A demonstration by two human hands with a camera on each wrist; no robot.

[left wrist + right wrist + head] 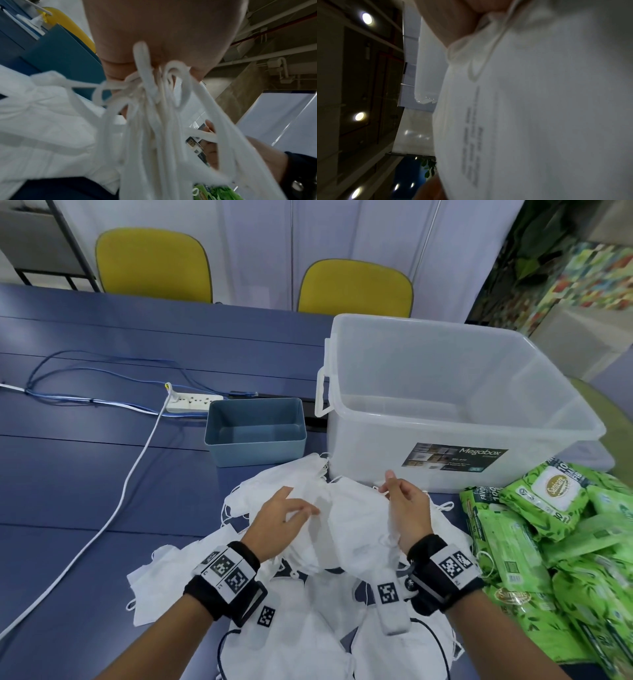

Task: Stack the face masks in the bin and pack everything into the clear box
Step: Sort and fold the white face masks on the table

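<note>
Barely begun: masks gathered in the hands, bin and box both empty.

The left hand (279,517) and right hand (404,508) each pinch an end of a soft white bundle of masks (349,518), elastic loops dangling; more lie loose on the blue counter (68,491). The rigid blue bin (255,436), the clear box (445,405) and the glossy green wipes (548,525) all wait.

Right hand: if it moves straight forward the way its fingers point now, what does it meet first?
Most likely the near wall of the large clear plastic box, close beyond the right hand, which holds a bunch of white fabric face masks. The depth is unclear from the head view.
</note>
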